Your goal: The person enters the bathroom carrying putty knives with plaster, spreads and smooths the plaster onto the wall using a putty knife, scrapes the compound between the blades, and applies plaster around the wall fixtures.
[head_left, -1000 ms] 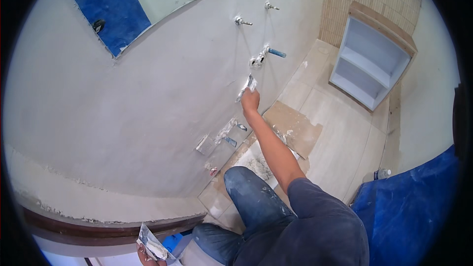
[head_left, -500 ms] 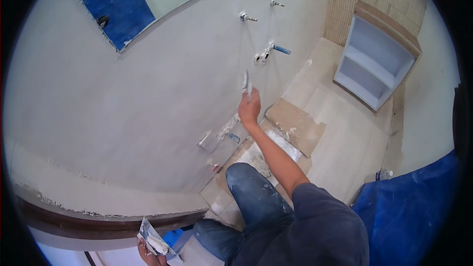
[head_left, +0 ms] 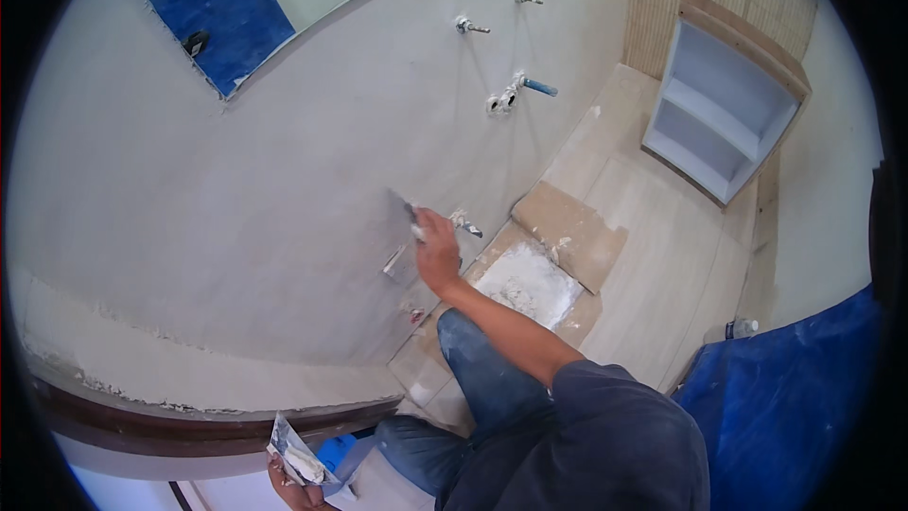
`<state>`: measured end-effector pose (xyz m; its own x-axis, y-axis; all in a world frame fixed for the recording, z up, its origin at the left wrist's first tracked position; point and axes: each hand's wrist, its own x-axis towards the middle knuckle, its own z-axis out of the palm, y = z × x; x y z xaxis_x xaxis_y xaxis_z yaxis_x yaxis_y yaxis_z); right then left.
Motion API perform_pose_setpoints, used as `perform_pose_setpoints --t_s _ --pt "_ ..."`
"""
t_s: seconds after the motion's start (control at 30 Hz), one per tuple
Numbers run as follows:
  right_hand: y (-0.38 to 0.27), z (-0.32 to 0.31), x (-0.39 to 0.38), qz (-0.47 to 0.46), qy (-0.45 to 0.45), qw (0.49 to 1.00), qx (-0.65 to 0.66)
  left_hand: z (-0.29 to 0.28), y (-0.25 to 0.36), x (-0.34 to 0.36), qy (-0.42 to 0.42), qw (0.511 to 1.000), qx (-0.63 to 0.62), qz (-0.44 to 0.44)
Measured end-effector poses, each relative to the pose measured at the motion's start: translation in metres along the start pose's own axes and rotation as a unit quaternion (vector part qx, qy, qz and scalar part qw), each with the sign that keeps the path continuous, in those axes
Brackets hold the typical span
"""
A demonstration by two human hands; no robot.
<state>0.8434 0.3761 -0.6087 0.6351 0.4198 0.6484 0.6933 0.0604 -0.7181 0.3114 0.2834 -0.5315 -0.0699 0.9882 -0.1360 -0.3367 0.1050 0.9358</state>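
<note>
My right hand (head_left: 438,254) is closed around a putty knife (head_left: 401,202), its blade at the smooth grey-white plastered wall (head_left: 255,199), left of a low pipe stub (head_left: 469,225). The fingers cover most of the knife's handle. At the lower left, my left hand (head_left: 291,490) grips a wide metal plastering blade (head_left: 284,435) that carries a lump of white plaster (head_left: 305,466). That blade is held tilted, below the dark brown ledge (head_left: 170,428).
Two metal valve stems (head_left: 470,26) and a blue pipe stub (head_left: 540,87) stick out of the wall. White powder covers a board (head_left: 539,286) beside cardboard (head_left: 569,235) on the floor. A white shelf unit (head_left: 724,118) stands right; blue sheeting (head_left: 785,407) hangs at lower right.
My right hand has moved down and left along the wall with the putty knife, uncovering more of the powdery board. My left hand has barely shifted.
</note>
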Motion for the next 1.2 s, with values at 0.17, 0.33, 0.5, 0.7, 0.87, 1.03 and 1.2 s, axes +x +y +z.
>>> perform_pose_setpoints --t_s 0.17,0.33,0.5,0.7,0.87,1.03,1.2 --pt "0.1 -0.008 0.036 0.465 0.1 0.869 0.134 0.025 0.017 -0.02 0.019 0.999 0.031 -0.01" --pt "0.208 -0.022 0.088 0.482 0.167 0.847 0.152 0.041 -0.002 -0.01 -0.021 1.0 -0.005 -0.018" --pt "0.157 -0.006 0.114 0.492 0.157 0.841 0.16 0.041 0.006 -0.015 -0.029 0.999 -0.002 -0.016" --pt "-0.069 0.004 0.059 0.176 0.014 0.983 0.05 0.015 0.01 -0.013 0.017 1.0 -0.011 -0.011" --pt "-0.028 -0.043 0.053 0.201 0.036 0.967 0.156 0.031 0.008 -0.012 0.002 1.0 -0.004 -0.023" --pt "0.102 -0.081 0.171 0.311 0.142 0.938 0.049 0.029 0.011 -0.013 -0.021 0.999 0.002 -0.033" --pt "0.165 -0.113 0.241 0.318 0.122 0.93 0.14 0.044 0.007 -0.015 0.007 0.999 0.011 -0.04"
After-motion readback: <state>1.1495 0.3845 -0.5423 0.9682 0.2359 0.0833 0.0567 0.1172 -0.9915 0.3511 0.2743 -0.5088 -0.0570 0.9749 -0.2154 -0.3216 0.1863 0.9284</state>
